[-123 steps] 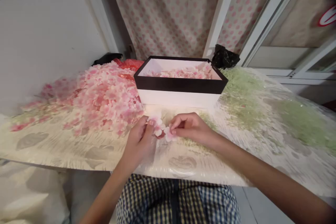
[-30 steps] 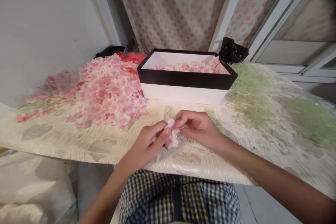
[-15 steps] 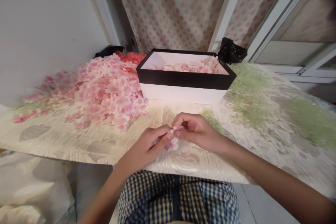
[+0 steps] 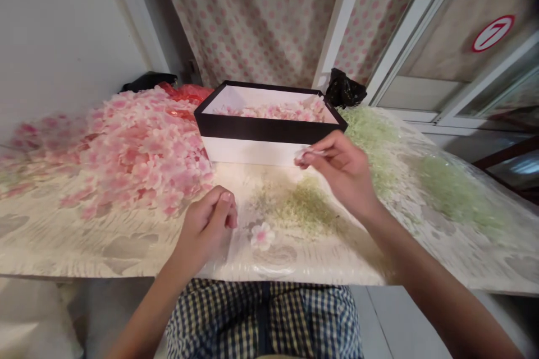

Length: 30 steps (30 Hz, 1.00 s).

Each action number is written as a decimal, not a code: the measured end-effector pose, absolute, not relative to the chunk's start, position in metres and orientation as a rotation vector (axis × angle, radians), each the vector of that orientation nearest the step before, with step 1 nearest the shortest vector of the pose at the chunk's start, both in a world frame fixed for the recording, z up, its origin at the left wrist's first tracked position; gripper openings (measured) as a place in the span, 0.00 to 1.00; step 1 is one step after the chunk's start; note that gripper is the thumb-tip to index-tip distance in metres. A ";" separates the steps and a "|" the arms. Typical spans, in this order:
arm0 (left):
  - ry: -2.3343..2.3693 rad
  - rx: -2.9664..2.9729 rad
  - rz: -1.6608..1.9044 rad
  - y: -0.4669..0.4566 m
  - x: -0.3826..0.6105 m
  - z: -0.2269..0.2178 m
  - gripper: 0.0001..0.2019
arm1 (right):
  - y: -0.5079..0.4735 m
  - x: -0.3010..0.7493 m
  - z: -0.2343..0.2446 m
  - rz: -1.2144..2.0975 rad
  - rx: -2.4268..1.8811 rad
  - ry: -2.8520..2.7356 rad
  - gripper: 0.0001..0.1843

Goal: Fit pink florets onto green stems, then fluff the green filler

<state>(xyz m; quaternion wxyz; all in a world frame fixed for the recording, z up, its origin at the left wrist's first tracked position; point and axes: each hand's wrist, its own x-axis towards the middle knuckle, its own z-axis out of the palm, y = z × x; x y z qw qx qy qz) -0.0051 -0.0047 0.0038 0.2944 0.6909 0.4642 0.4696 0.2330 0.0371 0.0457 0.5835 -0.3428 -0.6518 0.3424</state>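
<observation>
Pinched between the thumb and fingers of my right hand (image 4: 343, 171) is a small artificial flower (image 4: 304, 157), pale pink and partly covered by the fingertips. It is held up in front of the box's right part. My left hand (image 4: 213, 216) is closed over the table, its fingers curled in; whatever may be inside is hidden. Just right of it, a single white flower with a pink centre (image 4: 261, 235) lies on the tablecloth. A black-rimmed white box (image 4: 269, 130) stands beyond my hands, and pink flowers (image 4: 282, 111) lie inside it.
A big heap of pink artificial flowers (image 4: 135, 151) spreads on the left, with red plastic (image 4: 189, 92) behind it. Green plastic sprigs (image 4: 307, 202) lie in front of the box, and more green pieces (image 4: 458, 196) cover the right. A black bag (image 4: 345, 88) sits at the back.
My hands have parted: the right moved up and toward the box with a flower, the left drew back leftward. A flower now shows on the cloth, and the view has shifted right.
</observation>
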 end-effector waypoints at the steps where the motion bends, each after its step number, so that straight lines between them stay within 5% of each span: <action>1: 1.257 1.868 1.233 -0.004 -0.005 0.004 0.18 | 0.038 0.241 0.048 0.742 -0.805 -1.477 0.06; 9: 1.107 2.365 0.595 -0.008 -0.004 0.005 0.07 | 0.025 0.302 0.043 0.489 -1.018 -1.407 0.08; 17: 1.041 2.376 0.551 -0.005 -0.005 0.000 0.09 | 0.039 0.243 0.039 0.806 -0.966 -1.989 0.02; 30: 0.996 2.434 0.557 -0.010 0.000 0.003 0.06 | 0.086 0.195 0.028 0.654 -1.012 -2.332 0.03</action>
